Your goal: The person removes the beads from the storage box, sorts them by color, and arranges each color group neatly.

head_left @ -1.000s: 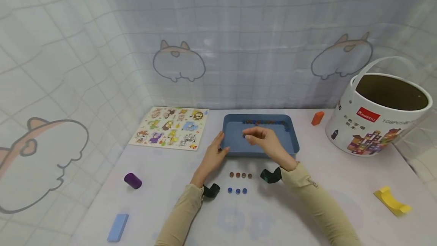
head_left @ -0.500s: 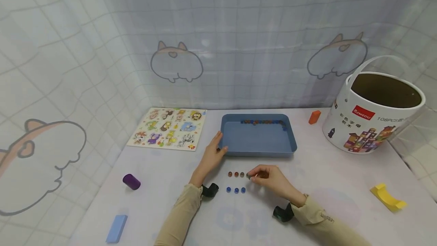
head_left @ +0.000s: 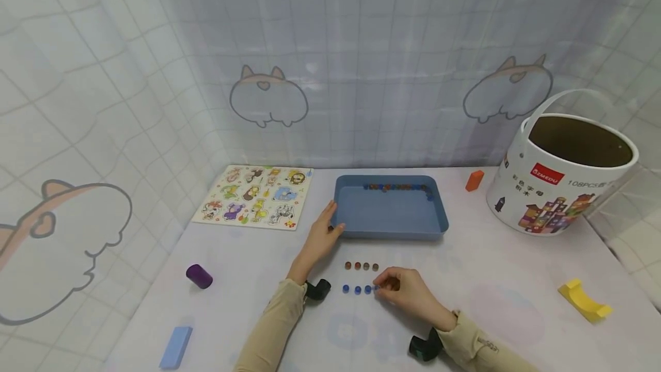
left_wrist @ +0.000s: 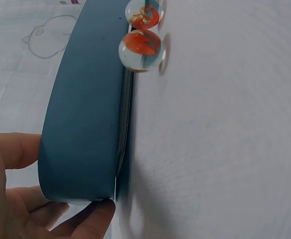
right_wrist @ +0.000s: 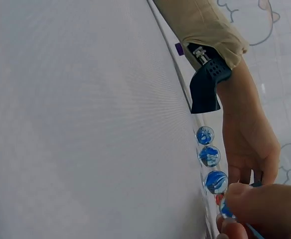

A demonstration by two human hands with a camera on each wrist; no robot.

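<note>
My right hand [head_left: 410, 291] pinches a blue-swirled glass marble [right_wrist: 226, 210] between thumb and fingertips at the right end of a short row of blue marbles [head_left: 358, 290]. Just behind that row stands another row of orange and brownish marbles [head_left: 357, 266], roughly parallel to it. A shallow blue tray [head_left: 389, 214] lies farther back, with several blue and orange marbles [head_left: 405, 187] lined up along its far wall and right corner. My left hand [head_left: 319, 240] touches the tray's near left corner, fingers along the side wall and thumb at the front wall.
An animal puzzle board [head_left: 255, 197] lies at the back left. Toward the left are a purple cylinder [head_left: 199, 276] and a light blue block [head_left: 176, 348]. On the right stand an orange block [head_left: 474, 181], a large white bucket [head_left: 552, 182] and a yellow arch block [head_left: 584, 301].
My right hand has come from over the tray to the near rows, first touching the end of the brownish row, then moving nearer to the blue row. The left hand stays at the tray corner.
</note>
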